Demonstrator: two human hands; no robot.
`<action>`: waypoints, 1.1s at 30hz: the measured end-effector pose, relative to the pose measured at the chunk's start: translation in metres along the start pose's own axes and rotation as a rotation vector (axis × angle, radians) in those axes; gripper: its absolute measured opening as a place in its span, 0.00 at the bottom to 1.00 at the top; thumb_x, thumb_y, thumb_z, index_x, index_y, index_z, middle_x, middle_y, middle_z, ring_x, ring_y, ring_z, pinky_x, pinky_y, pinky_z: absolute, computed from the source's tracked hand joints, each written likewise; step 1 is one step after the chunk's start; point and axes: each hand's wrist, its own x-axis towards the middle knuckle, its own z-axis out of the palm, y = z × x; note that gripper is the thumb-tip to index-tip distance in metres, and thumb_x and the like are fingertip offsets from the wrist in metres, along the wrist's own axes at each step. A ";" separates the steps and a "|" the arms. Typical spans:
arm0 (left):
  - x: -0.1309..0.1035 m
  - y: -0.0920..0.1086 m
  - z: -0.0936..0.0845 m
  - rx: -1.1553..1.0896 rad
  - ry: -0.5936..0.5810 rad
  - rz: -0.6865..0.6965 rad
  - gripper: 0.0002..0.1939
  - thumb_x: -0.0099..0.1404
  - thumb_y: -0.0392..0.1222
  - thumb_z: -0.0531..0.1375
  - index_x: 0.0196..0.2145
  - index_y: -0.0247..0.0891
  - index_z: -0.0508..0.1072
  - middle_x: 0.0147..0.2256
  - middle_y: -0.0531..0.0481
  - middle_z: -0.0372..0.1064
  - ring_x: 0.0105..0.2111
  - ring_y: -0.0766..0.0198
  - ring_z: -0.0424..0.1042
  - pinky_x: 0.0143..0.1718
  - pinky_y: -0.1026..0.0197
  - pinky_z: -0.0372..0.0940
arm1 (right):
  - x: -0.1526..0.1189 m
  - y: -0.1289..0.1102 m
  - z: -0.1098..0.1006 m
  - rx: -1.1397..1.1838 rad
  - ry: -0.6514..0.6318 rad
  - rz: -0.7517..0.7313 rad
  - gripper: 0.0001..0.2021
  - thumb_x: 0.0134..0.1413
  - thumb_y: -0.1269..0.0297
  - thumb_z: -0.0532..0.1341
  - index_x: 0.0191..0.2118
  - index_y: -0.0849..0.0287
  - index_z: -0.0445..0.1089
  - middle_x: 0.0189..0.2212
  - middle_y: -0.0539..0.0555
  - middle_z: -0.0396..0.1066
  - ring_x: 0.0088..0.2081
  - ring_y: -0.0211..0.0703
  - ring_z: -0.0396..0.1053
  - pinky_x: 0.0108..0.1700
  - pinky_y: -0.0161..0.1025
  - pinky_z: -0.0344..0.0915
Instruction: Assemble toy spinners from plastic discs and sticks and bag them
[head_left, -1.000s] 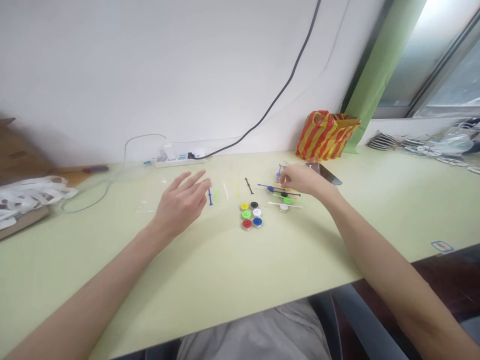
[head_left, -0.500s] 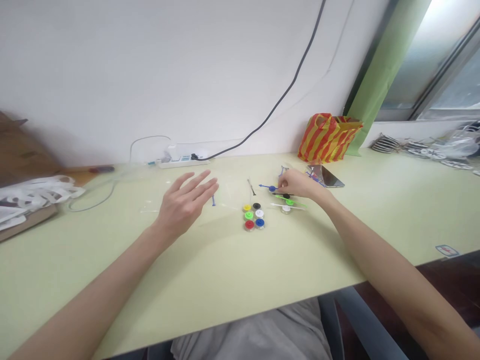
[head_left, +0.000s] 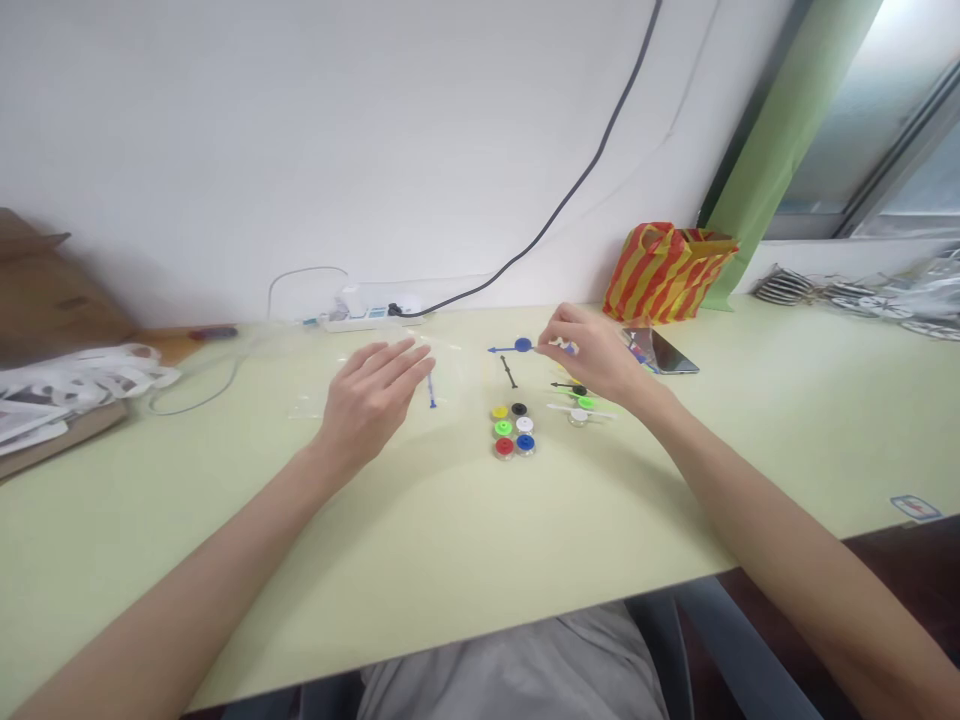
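Pinched in my right hand [head_left: 581,350] is a blue arrow with a round hub [head_left: 523,345], its tip pointing left. My left hand [head_left: 379,395] hovers over the table with its fingers extended, close to a thin blue stick [head_left: 432,390]. Between the hands lies a small black stick [head_left: 509,372]. Nearer to me are round pieces, among them a red one [head_left: 504,447], a blue one [head_left: 526,443] and a yellow one [head_left: 499,412]. Below my right hand lie black [head_left: 578,390], green [head_left: 587,403] and white [head_left: 577,416] arrow pieces.
A striped bag [head_left: 667,270] stands at the back right, with a dark phone [head_left: 671,352] before it. A power strip [head_left: 367,318] with a black cable [head_left: 559,200] is by the wall. White straps [head_left: 82,385] lie at the left.
My right hand has lifted the blue arrow away from the other arrows, up and slightly left. My left hand stays in nearly the same place, with its fingers closer together.
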 end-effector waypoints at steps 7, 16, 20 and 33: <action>-0.002 0.005 0.000 -0.039 0.038 -0.195 0.13 0.72 0.31 0.57 0.46 0.42 0.79 0.44 0.48 0.82 0.45 0.54 0.81 0.46 0.51 0.71 | 0.000 -0.012 0.005 -0.139 0.163 -0.295 0.09 0.69 0.67 0.59 0.34 0.57 0.72 0.32 0.55 0.71 0.36 0.46 0.65 0.39 0.43 0.59; -0.001 0.011 -0.001 -0.035 0.031 -0.248 0.11 0.72 0.33 0.57 0.44 0.41 0.79 0.35 0.50 0.82 0.33 0.58 0.80 0.36 0.57 0.68 | 0.000 -0.027 0.005 -0.209 0.264 -0.466 0.10 0.67 0.72 0.60 0.33 0.56 0.71 0.29 0.53 0.70 0.33 0.43 0.61 0.36 0.41 0.57; 0.001 0.016 -0.004 -0.057 0.054 -0.243 0.09 0.72 0.34 0.59 0.44 0.40 0.79 0.36 0.49 0.82 0.33 0.58 0.80 0.34 0.58 0.68 | -0.002 -0.035 0.010 -0.216 0.296 -0.461 0.10 0.68 0.71 0.60 0.33 0.56 0.70 0.29 0.53 0.70 0.32 0.42 0.61 0.35 0.41 0.56; 0.006 0.023 -0.011 -0.094 0.029 -0.170 0.07 0.72 0.34 0.60 0.42 0.42 0.77 0.34 0.51 0.82 0.31 0.60 0.79 0.35 0.59 0.69 | -0.002 -0.046 0.006 -0.169 0.449 -0.450 0.08 0.67 0.72 0.61 0.33 0.56 0.70 0.28 0.52 0.69 0.31 0.41 0.58 0.33 0.41 0.55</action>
